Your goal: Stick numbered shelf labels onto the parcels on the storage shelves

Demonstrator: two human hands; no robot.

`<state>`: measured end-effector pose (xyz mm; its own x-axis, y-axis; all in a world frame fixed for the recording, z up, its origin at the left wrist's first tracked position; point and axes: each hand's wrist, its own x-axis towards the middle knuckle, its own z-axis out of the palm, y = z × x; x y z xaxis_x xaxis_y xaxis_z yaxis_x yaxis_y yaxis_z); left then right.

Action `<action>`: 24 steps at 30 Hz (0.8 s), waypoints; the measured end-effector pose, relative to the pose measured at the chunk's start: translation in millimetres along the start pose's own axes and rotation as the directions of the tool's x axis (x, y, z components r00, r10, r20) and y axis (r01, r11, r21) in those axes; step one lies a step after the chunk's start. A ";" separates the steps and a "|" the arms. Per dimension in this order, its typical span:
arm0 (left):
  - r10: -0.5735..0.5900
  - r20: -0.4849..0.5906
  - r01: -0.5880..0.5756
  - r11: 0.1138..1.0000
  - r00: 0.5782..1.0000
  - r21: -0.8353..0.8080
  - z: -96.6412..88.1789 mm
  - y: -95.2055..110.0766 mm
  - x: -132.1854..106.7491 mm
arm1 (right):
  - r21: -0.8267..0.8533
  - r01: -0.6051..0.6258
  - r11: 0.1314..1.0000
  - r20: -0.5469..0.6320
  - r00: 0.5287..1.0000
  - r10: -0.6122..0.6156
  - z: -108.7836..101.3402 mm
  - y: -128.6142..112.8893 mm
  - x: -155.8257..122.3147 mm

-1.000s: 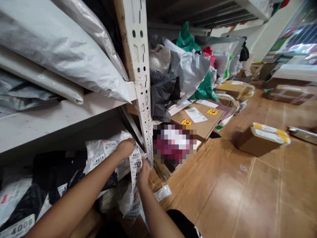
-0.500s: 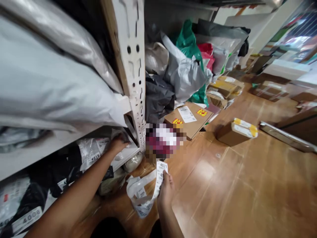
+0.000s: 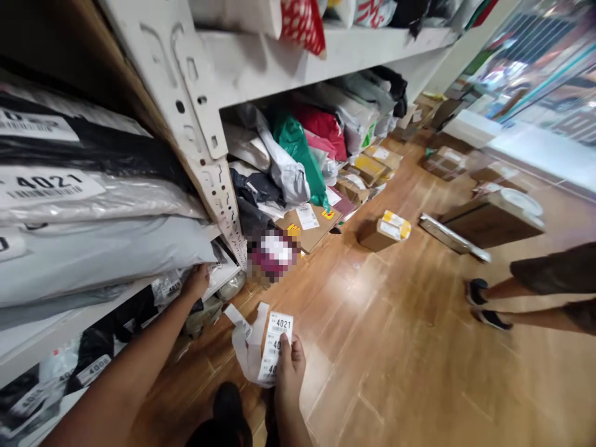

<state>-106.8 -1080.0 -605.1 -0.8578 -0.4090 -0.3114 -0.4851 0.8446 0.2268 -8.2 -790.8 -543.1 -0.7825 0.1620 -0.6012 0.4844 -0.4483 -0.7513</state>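
My right hand [image 3: 291, 363] pinches a strip of white labels [image 3: 274, 347] low in the middle of the view. Its top label reads 4021, and the backing loops down to the left. On the left, my left hand [image 3: 199, 280] reaches to the lower shelf beside the upright post. Its fingers are curled at a clear plastic bag [image 3: 215, 268], partly hidden under the grey parcel [image 3: 107, 248] above. Over that grey parcel lies a clear-wrapped parcel with a 4021 label [image 3: 51, 184].
A white perforated shelf post [image 3: 209, 155] stands close by. Bagged parcels, including a green bag [image 3: 298, 149], fill the shelf beyond. Cardboard boxes stand on the wooden floor, one with yellow tape [image 3: 384, 231]. Another person's legs [image 3: 540, 292] are at right.
My view has tilted up and drawn back, showing the upper shelf and another person's legs. My right hand has turned the label strip more face-on. My left hand stays at the lower shelf.
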 end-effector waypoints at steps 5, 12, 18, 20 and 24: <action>-0.049 -0.031 0.047 0.996 0.998 -0.074 -0.7 6.9 -41.8 | -0.085 0.034 0.996 0.035 0.999 -0.032 5.2 -28.2 -17.3; -0.185 -0.156 0.155 0.970 0.970 -0.187 22.8 -4.2 -61.0 | -0.105 0.002 0.994 0.029 1.000 0.001 -11.2 10.7 5.4; -0.352 -0.224 0.300 0.924 0.909 -0.236 34.0 -9.9 -28.0 | -0.149 -0.068 0.987 0.020 0.997 0.072 -25.1 58.4 8.3; -0.376 -0.220 0.327 0.917 0.900 -0.228 34.2 -3.2 -16.3 | -0.148 -0.118 0.982 0.018 0.992 0.122 -28.6 68.5 4.3; -0.391 -0.232 0.357 0.917 0.891 -0.175 34.2 18.8 2.1 | -0.113 -0.208 0.972 -0.019 0.978 0.207 -32.3 84.7 5.9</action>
<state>-111.9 -1053.1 -633.1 -0.6139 -0.7745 -0.1523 -0.7811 0.5682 0.2589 40.9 -799.5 -619.1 -0.6574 0.0823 -0.7490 0.6777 -0.3701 -0.6355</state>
